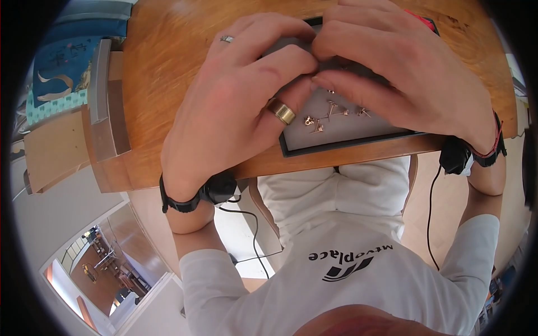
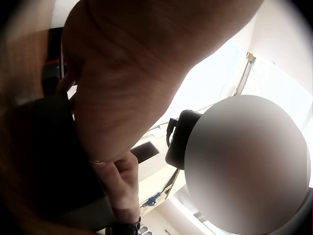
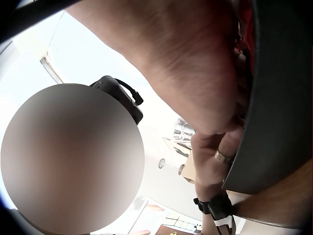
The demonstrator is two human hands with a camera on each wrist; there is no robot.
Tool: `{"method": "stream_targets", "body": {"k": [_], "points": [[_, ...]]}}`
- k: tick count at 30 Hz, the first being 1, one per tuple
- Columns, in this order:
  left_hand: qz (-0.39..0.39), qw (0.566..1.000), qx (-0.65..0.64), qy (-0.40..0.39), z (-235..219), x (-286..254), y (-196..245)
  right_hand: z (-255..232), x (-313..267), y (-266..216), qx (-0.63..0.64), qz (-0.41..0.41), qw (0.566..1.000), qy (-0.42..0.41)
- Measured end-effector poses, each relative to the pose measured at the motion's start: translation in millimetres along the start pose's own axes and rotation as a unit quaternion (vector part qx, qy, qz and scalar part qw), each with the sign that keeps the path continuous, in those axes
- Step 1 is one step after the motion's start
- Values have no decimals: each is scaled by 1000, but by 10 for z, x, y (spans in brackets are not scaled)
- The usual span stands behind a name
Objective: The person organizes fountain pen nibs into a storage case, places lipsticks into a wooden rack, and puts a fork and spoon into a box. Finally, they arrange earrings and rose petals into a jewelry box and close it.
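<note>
Both hands meet over a black-rimmed tray [image 1: 347, 144] lined in grey. My left hand [image 1: 224, 106], with a wide gold ring [image 1: 284, 113] on it, bends its fingers inward from the left. From the other side my right hand [image 1: 398, 67] brings its thumb and bent fingers against the left fingertips. I cannot tell what, if anything, they pinch, since the fingers cover that spot. Just below the fingertips lie several small rose-gold stud earrings [image 1: 332, 106] on the grey lining. In the right wrist view the tray's dark side [image 3: 279, 98] hides most of the fingers.
The tray sits at the near edge of a wooden table [image 1: 162, 61]. A red item [image 1: 420, 20] shows at the tray's far right corner. Cardboard [image 1: 56, 148] and a blue printed bag [image 1: 59, 70] stand beyond the table's left side. Cables hang from both wrist cameras.
</note>
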State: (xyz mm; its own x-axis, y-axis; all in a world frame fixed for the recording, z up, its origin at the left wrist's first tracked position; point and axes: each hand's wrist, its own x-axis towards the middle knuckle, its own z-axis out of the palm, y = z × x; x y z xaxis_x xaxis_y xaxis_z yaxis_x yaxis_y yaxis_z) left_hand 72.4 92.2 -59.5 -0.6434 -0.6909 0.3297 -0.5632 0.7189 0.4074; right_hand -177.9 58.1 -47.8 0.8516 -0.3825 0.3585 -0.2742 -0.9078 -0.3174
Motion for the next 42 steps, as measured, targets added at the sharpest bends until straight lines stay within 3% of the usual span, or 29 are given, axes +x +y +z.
{"method": "stream_targets", "body": {"k": [22,25,34,40,42], "points": [[4,1000,14,-7,-4,-18,19,5,6,44,-19,-17,999,-31],[7,1000,14,-6,-4,-18,17,134,-57,166,34,-35,998,28],[6,1000,10,-8,-4,-17,17,-2,1,42,-10,-15,999,-30],[12,1000,18,-4,-1,-27,3,88,-42,126,40,-36,998,25],[17,1000,18,-2,-2,-27,-6,13,-6,42,3,-15,1000,-15]]}}
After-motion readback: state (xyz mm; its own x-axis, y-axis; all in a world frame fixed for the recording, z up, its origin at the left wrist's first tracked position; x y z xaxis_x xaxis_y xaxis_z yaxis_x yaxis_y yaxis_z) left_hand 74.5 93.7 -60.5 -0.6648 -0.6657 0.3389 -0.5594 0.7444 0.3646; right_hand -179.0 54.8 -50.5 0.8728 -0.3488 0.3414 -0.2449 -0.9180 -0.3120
